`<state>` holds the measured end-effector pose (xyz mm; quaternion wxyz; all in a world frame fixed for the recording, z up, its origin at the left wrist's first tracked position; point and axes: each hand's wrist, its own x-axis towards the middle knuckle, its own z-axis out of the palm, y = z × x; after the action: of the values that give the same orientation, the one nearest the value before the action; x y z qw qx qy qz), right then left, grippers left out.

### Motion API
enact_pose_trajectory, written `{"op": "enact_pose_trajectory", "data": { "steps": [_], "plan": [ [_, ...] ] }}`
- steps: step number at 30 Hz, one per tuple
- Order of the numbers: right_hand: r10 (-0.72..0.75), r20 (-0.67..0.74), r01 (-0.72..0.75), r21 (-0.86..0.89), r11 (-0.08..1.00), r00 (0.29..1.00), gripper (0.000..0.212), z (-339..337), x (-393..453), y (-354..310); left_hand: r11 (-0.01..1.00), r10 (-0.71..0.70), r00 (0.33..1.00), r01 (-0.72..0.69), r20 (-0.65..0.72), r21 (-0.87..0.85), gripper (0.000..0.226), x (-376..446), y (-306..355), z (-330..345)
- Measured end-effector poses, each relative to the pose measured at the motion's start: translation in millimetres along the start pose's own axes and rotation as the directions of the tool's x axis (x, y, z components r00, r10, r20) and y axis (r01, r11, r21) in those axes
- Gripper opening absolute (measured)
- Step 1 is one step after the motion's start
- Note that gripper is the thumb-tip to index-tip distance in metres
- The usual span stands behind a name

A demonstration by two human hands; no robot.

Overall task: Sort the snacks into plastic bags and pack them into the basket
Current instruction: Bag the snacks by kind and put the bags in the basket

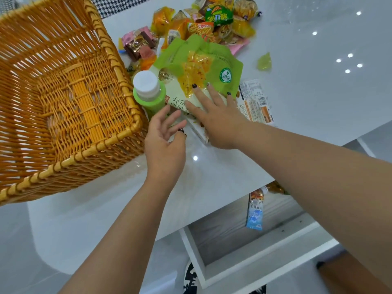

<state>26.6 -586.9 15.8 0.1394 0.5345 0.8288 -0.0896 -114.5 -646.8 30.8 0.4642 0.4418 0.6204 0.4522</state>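
Observation:
An empty orange wicker basket (pixel 63 98) stands at the left of the white table (pixel 307 85). Beside its right wall stands a green bottle with a white cap (pixel 148 92). A green and yellow snack packet (pixel 201 64) lies on a white box (pixel 197 128). My right hand (pixel 214 115) rests flat on the packet and box, fingers spread. My left hand (pixel 165 141) hovers just left of the box, fingers curled apart, holding nothing. A heap of mixed snack packets (pixel 207 20) lies farther back.
A white and orange packet (pixel 256 102) lies right of my right hand. A small yellow jelly (pixel 264 62) sits alone further right. Below the table edge, a blue pouch (pixel 255 211) lies on a lower shelf. A checkered cloth (pixel 114 5) shows at the back.

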Motion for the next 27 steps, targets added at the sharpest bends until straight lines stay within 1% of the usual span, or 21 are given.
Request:
{"op": "enact_pose_trajectory", "data": {
  "steps": [2,4,5,6,7,8,9,11,13,15,16,18,20,21,22,23,24,25,26,27],
  "plan": [
    [-0.063,-0.033,0.067,0.117,0.991,0.997,0.087,-0.7,-10.6,6.9,1.000,0.013,0.999,-0.013,0.031,0.005,0.051,-2.7,3.1,3.6],
    [-0.047,-0.172,0.098,0.299,0.949,0.984,0.078,4.8,-29.0,13.0,1.000,0.007,0.998,-0.008,0.068,0.010,0.048,-5.8,2.1,9.1],
    [0.008,-0.266,0.101,0.397,0.912,0.964,0.072,10.8,-42.1,15.3,1.000,-0.007,0.996,0.006,0.093,0.020,0.047,-8.1,-0.7,13.4],
    [0.098,-0.346,0.088,0.484,0.871,0.933,0.066,20.3,-57.5,17.2,0.999,-0.031,0.992,0.027,0.125,0.038,0.046,-11.3,-4.5,18.6],
    [0.205,-0.390,0.054,0.560,0.827,0.898,0.061,31.6,-75.0,18.0,0.997,-0.060,0.985,0.051,0.159,0.062,0.046,-15.8,-9.3,24.7],
    [0.305,-0.392,0.008,0.625,0.780,0.868,0.058,44.4,-93.2,18.3,0.993,-0.091,0.977,0.074,0.195,0.091,0.046,-21.6,-14.9,31.2],
    [0.388,-0.367,-0.037,0.684,0.729,0.846,0.055,59.3,-111.5,18.3,0.988,-0.120,0.964,0.093,0.238,0.125,0.046,-28.9,-21.4,38.1],
    [0.499,-0.304,-0.109,0.760,0.641,0.812,0.050,91.2,-148.0,18.0,0.969,-0.173,0.920,0.094,0.352,0.230,0.045,-48.2,-33.4,51.0],
    [0.587,-0.255,-0.196,0.779,0.595,0.769,0.043,123.3,-180.3,19.6,0.933,-0.232,0.836,0.047,0.497,0.356,0.044,-70.2,-48.0,62.4],
    [0.671,-0.165,-0.321,0.780,0.537,0.723,0.042,151.8,-205.3,24.0,0.902,-0.274,0.725,-0.035,0.632,0.431,0.041,-89.4,-64.9,73.5],
    [0.701,-0.119,-0.379,0.771,0.512,0.703,0.045,163.8,-213.2,28.2,0.888,-0.286,0.674,-0.082,0.682,0.453,0.038,-97.4,-73.4,79.5],
    [0.729,-0.081,-0.468,0.717,0.516,0.680,0.055,184.3,-221.8,41.8,0.852,-0.301,0.597,-0.182,0.744,0.491,0.037,-110.7,-89.7,95.3],
    [0.729,-0.085,-0.523,0.642,0.561,0.679,0.060,199.8,-223.7,60.9,0.795,-0.305,0.554,-0.301,0.775,0.527,0.040,-125.3,-109.5,116.4],
    [0.715,-0.084,-0.537,0.602,0.591,0.694,0.063,205.3,-223.2,71.9,0.761,-0.312,0.558,-0.338,0.769,0.554,0.042,-132.8,-120.8,128.1],
    [0.688,-0.078,-0.539,0.559,0.629,0.722,0.069,210.6,-220.8,82.8,0.736,-0.324,0.598,-0.329,0.734,0.592,0.045,-139.2,-133.0,139.8],
    [0.643,-0.073,-0.528,0.503,0.684,0.762,0.075,214.9,-216.9,92.9,0.723,-0.341,0.671,-0.261,0.658,0.640,0.047,-144.2,-144.6,151.8],
    [0.585,-0.074,-0.503,0.432,0.749,0.808,0.082,220.6,-212.6,102.3,0.705,-0.377,0.754,-0.143,0.538,0.694,0.050,-147.4,-155.1,163.5],
    [0.514,-0.070,-0.459,0.362,0.812,0.855,0.089,224.1,-208.0,110.8,0.675,-0.426,0.816,-0.001,0.391,0.738,0.054,-148.6,-162.5,175.2],
    [0.441,-0.056,-0.406,0.305,0.862,0.896,0.095,225.5,-203.2,116.6,0.632,-0.484,0.841,0.146,0.241,0.761,0.059,-148.6,-170.0,185.1],
    [0.370,-0.018,-0.354,0.252,0.900,0.929,0.098,225.0,-199.2,119.7,0.579,-0.543,0.831,0.267,0.120,0.771,0.064,-148.4,-175.3,193.5]
  ]
}}
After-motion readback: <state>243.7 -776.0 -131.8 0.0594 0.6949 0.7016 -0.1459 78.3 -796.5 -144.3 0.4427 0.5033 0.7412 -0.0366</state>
